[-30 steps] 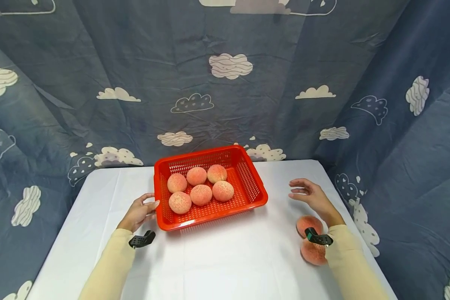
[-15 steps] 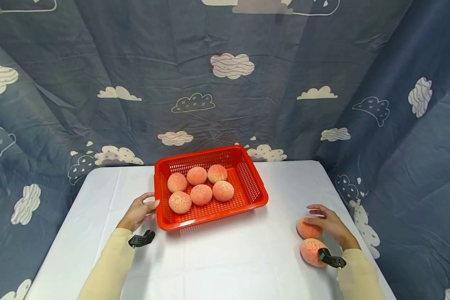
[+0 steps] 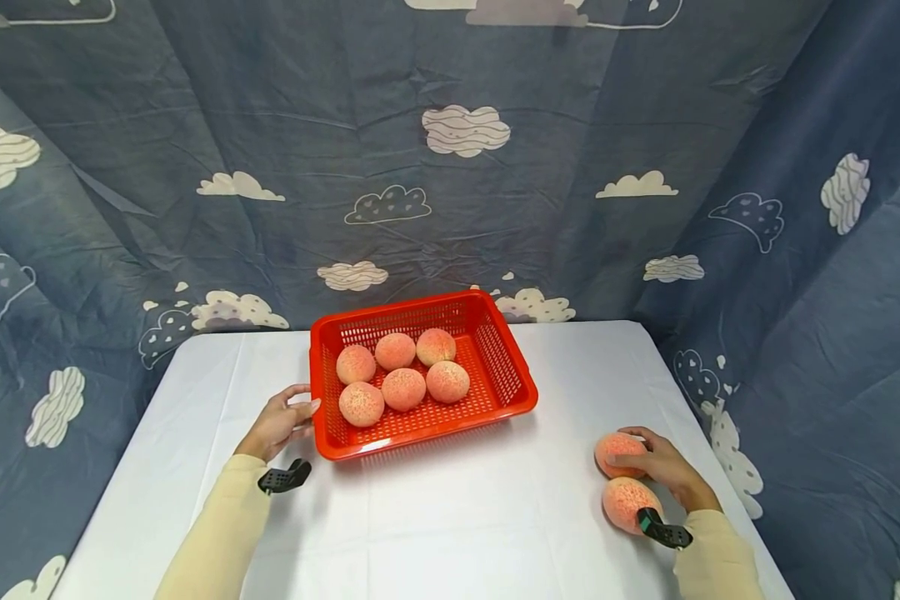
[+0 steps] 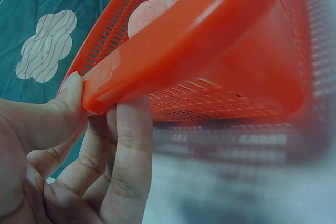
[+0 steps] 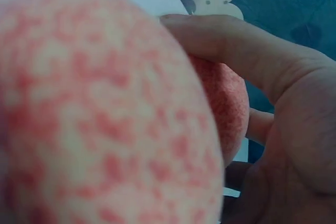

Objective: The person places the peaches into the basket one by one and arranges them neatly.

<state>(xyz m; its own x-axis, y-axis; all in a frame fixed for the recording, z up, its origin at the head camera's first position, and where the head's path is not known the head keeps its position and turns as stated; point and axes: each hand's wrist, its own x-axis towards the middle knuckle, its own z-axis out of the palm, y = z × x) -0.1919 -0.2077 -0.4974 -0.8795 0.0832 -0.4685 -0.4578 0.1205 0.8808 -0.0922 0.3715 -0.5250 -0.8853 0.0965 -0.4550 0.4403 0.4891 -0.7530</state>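
A red plastic basket [image 3: 427, 437] sits left of centre on the table, with several peaches [image 3: 403, 389] inside it in two rows. My left hand [image 3: 276, 423] pinches the basket's left rim; in the left wrist view the thumb [image 4: 71, 90] lies on one side of the rim and the fingers on the other. At the right, my right hand [image 3: 667, 467] grips the farther of two loose peaches [image 3: 613, 454], thumb on the near side and fingers round the far side. The nearer peach [image 5: 105, 108] fills much of the right wrist view and partly hides the gripped one.
The white-covered table [image 3: 450, 525] is bounded behind and at both sides by a dark blue curtain [image 3: 390, 100] with cloud prints. The nearer loose peach [image 3: 627, 503] lies against the gripped one, beside my right wrist band [image 3: 663, 530].
My right hand has moved toward me and to the right, down to the farther loose peach, and its fingers have gone round it. The left hand and basket have stayed put.
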